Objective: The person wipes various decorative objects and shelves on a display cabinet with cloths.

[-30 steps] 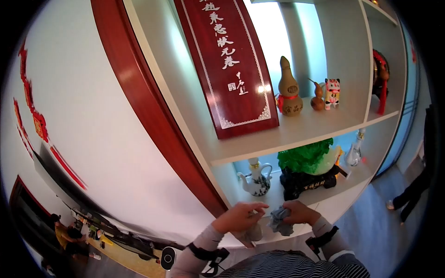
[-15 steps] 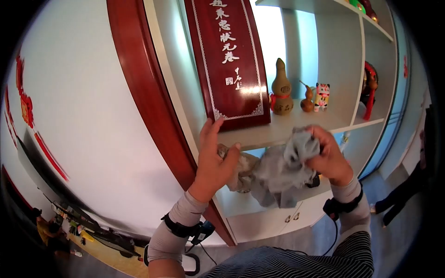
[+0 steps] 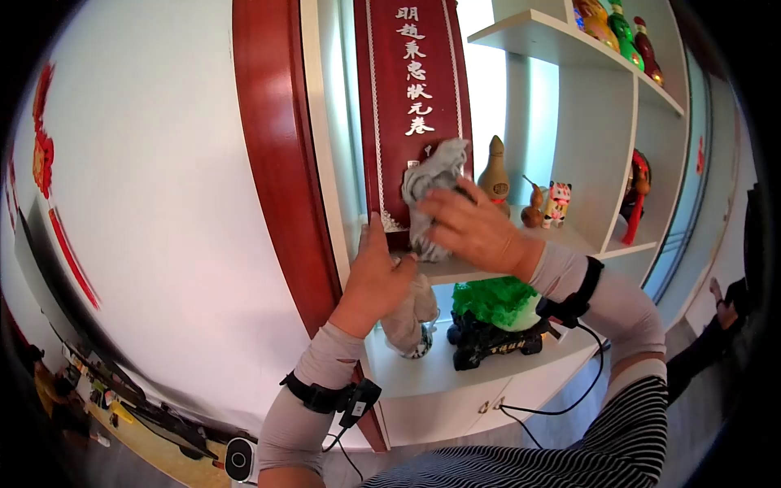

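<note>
My right hand (image 3: 476,228) presses a crumpled grey cloth (image 3: 431,191) against the lower part of a dark red plaque (image 3: 413,81) with pale characters. At the plaque's lower left corner is my left hand (image 3: 376,281), its fingers round a beige cloth (image 3: 407,321) that hangs below the shelf edge. Just right of the plaque stand a large gourd (image 3: 494,175), a small gourd (image 3: 533,207) and a cat-like figurine (image 3: 557,203). The beige cloth partly hides a white teapot (image 3: 423,342) on the shelf below.
A green cabbage ornament (image 3: 498,305) on a black base stands on the lower shelf. Colourful gourds (image 3: 622,37) sit on the upper right shelf. A red wooden post (image 3: 281,146) borders the shelving. A person in dark trousers (image 3: 700,354) is at the far right.
My right hand has moved left and up, bringing the grey cloth onto the plaque. My left hand stays by the plaque's lower corner. The view has shifted, showing more of the upper shelves.
</note>
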